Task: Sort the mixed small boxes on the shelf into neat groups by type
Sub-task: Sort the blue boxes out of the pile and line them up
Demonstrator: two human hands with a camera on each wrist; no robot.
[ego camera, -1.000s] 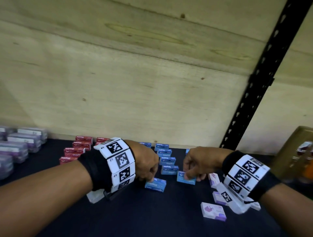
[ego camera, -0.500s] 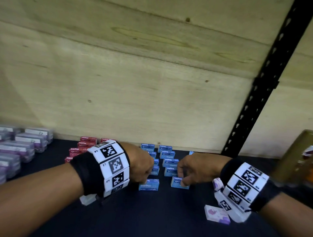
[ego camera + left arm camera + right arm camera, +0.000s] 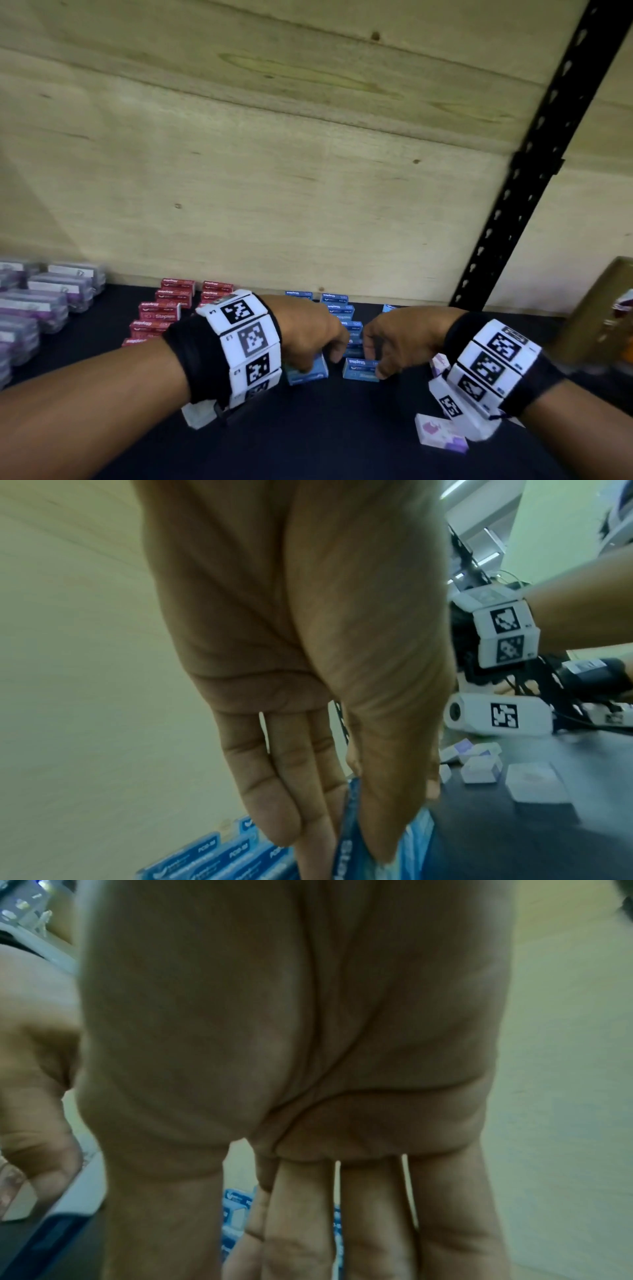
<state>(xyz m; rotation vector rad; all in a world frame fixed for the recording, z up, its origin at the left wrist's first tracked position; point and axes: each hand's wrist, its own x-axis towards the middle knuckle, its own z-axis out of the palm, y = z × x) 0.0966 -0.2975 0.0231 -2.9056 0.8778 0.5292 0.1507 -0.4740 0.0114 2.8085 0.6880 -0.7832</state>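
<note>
Both forearms reach forward side by side over the dark shelf surface (image 3: 342, 438), bare from the elbow. Each wrist carries a black strap and a band of white blocks printed with black square markers.

The left hand (image 3: 308, 337) is knuckles-up, just above the shelf surface. In the left wrist view its thumb and fingers (image 3: 270, 804) point down and pinch a small blue cardboard box (image 3: 349, 840) between them.

The right hand (image 3: 400, 337) is also knuckles-up, close beside the left hand and not touching it, equally low over the shelf surface. Its curled fingertips (image 3: 383, 371) and thumb grip a second small blue cardboard box (image 3: 359, 369). In the right wrist view the fingers (image 3: 373, 1218) hang down together.
</note>
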